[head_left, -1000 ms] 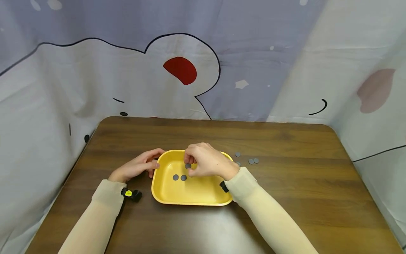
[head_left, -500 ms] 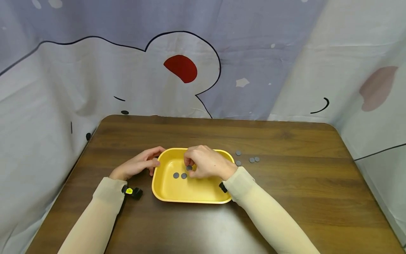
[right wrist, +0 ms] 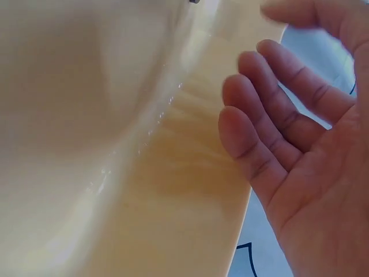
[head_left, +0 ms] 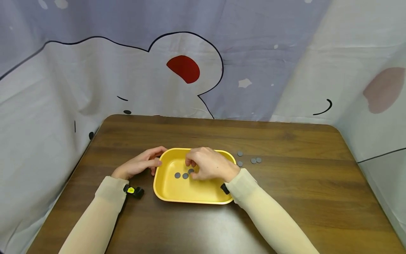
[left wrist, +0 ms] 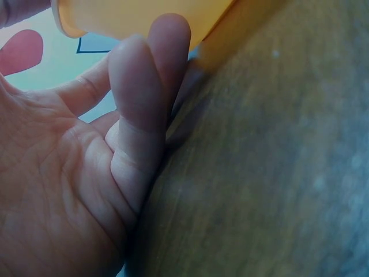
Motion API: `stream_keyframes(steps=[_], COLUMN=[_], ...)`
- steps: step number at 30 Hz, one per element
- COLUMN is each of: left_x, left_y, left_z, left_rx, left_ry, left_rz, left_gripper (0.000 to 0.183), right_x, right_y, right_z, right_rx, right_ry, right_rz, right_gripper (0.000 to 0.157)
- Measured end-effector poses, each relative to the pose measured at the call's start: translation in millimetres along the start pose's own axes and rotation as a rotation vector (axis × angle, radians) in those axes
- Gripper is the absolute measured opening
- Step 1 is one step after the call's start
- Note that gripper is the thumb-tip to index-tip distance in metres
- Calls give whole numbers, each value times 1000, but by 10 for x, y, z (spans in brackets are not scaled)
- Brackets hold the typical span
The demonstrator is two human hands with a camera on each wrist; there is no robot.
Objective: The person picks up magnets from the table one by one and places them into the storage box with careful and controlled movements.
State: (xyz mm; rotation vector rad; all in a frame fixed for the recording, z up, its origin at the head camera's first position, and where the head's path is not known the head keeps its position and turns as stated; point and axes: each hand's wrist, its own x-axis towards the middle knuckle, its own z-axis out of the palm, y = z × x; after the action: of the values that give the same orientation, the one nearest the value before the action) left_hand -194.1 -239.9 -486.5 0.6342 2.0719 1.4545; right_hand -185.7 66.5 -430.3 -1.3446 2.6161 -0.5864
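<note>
A yellow plastic tray (head_left: 193, 201) lies on the table. Three small grey discs sit on its floor: a left disc (head_left: 177, 175), a middle disc (head_left: 185, 176) and a right disc (head_left: 191, 171) just under my right fingertips. My right hand (head_left: 210, 164) reaches over the tray, its thumb parted from loosely bent fingers (right wrist: 259, 124); nothing shows between them. At the tray's left end, my left hand (head_left: 139, 165) rests with the thumb at the rim and other fingers (left wrist: 138, 86) against the outer wall. Part of the tray's floor is hidden by the right hand.
Right of the tray, on the brown wooden table (head_left: 301, 183), lie more loose discs: a back disc (head_left: 240, 153), a disc (head_left: 239, 164) near the rim and a side-by-side pair (head_left: 256, 160). A patterned curtain (head_left: 253, 53) hangs behind the table.
The right fingers have let go of the third disc, which now lies on the tray floor beside the other two. The left hand keeps its place at the tray's end.
</note>
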Motion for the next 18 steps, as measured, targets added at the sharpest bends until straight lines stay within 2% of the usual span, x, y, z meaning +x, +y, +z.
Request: stream_keyframes(steps=[5, 12, 18], left_x=[-1, -1, 5], left_y=[4, 2, 2], left_z=[4, 2, -8], left_rx=[1, -2, 4], left_ry=[0, 0, -6], left_rz=[-13, -15, -1], left_gripper=[45, 46, 46], right_x=[-10, -56, -136], right_y=[-22, -65, -98], right_z=[5, -62, -227], right_rx=[23, 68, 80], right_ry=[-18, -15, 38], right_rz=[-19, -31, -11], right_gripper=[34, 32, 31])
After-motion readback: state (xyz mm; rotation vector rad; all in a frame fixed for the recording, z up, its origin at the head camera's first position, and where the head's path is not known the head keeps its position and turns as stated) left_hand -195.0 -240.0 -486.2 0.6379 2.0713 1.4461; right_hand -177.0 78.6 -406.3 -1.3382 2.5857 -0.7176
